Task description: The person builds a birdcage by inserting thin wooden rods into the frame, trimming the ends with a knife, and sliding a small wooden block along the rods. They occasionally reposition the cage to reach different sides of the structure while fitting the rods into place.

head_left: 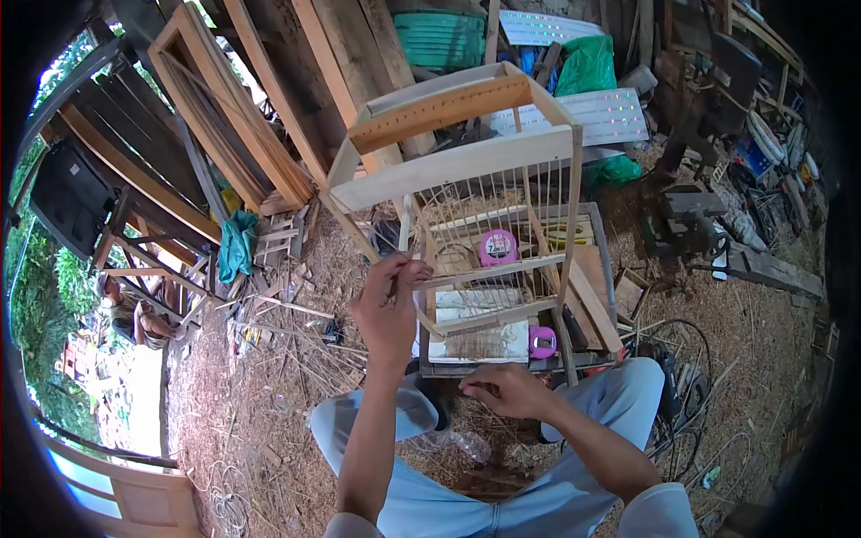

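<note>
A wooden cage [457,170] with rows of thin bars stands on a low work table [587,359] in front of my knees. My left hand [386,305] is raised at the cage's near left corner, its thumb and fingers pinched together. Whatever sits in that pinch, if anything, is too small to make out. My right hand [509,392] hovers over my lap, below the table's near edge, with curled fingers whose contents are hidden. Through the bars shows a pink tape measure [499,247]. A purple tape measure [542,342] lies beside a pale wooden block [480,344].
Wooden frames [229,108] and planks lean at the back left. Wood scraps and shavings cover the ground. Black cables [695,377] coil by my right knee, near a dark metal machine [695,211]. Another person [139,309] sits far left. A green bag [585,65] lies behind the cage.
</note>
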A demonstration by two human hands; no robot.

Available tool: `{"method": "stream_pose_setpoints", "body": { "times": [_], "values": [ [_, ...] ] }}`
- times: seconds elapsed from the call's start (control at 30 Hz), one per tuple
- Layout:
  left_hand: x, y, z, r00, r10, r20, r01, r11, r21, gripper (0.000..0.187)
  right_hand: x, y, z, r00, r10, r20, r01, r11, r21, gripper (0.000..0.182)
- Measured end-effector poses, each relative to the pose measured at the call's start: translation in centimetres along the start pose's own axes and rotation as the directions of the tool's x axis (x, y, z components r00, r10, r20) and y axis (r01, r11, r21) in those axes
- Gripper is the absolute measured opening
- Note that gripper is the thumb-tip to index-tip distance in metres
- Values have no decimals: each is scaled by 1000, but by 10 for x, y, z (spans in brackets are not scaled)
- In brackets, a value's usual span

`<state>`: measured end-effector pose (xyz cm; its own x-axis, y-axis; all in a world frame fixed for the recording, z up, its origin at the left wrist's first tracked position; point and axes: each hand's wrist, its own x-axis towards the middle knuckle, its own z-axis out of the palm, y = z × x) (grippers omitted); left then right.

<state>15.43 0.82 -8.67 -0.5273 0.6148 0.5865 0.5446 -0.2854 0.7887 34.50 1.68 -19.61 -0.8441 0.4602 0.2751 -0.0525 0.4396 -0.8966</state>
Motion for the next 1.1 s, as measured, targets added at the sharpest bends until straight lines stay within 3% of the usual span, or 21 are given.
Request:
{"method": "stream_pose_setpoints", "body": {
  "times": [0.1, 0.4, 0.47, 0.5, 0.57, 0.7, 0.77, 1.1],
  "values": [
    [1, 3, 2, 999, -47, 1, 47, 994, -95, 12, 4, -2, -3, 998, 45, 33, -44, 998, -34, 18],
    [1, 1, 3, 998, -67, 3, 67, 995, -70, 11, 3, 9, 9, 1000, -1, -11, 0, 999, -53, 15],
    [1, 1, 1, 998, -65, 10, 66, 996, -63, 12, 6, 5, 6, 982, 144, -123, -150, 988, -40, 15],
    [1, 1, 1, 998, -62, 24, 64, 997, -51, 12, 7, 6, 4, 982, 146, -118, -152, 987, -47, 15],
    [1, 1, 0, 996, -83, 43, 85, 995, -54, 13, 9, 12, 3, 972, 134, -195, -148, 987, -61, 16],
    [3, 5, 0, 994, -89, 70, 90, 996, -20, 14, 8, 23, 9, 978, 60, -199, -83, 990, -111, 16],
    [3, 8, 0, 994, -90, 68, 92, 996, -16, 13, 8, 26, 12, 980, -55, -192, 19, 982, -186, 16],
    [4, 3, 2, 997, -60, 48, 61, 998, -25, 13, 6, 20, 11, 990, 42, -137, -65, 983, -172, 16]
  ]
}}
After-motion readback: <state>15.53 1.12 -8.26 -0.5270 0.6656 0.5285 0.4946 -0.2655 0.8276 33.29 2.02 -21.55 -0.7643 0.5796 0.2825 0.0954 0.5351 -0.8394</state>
